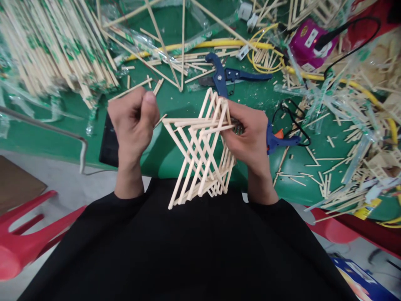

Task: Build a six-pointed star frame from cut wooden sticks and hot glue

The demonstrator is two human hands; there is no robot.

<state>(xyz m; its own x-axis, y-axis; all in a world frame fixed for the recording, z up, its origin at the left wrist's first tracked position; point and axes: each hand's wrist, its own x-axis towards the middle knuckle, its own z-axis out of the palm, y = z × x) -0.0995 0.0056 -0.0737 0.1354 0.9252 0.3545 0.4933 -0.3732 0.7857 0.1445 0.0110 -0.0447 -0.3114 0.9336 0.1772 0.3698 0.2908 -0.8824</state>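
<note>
Table [300, 192], green and cluttered, spans the far side of the scene, with the person's black top [194, 251] filling the near side. At far left lie long bundles of pale sticks [34, 75] inside clear plastic sleeves [59, 37] with green print. A blue carton [360, 276] sits low at near right, its contents out of sight. In the middle, over the table's near edge, is a lattice frame [196, 154] of crossed sticks. The right hand [247, 129] has it by the far right part, thumb and fingers pinched together on the sticks. The left hand [133, 121] is curled into a fist to the frame's left, thumb laid against the fingers; a thin stick end [163, 118] shows just beside it, and I cannot tell whether it is gripped. The step in hand looks like working on the frame's left end while the right hand braces it; the next move, I judge, calls for a steady right hold and a light left touch, as such thin joints could give. Smaller things follow: a magenta box [300, 46] at far right, a blue cutter [221, 77] beyond the frame, a blue glue gun [275, 142] just right of the right hand, and loose offcuts [326, 184] farther right
</note>
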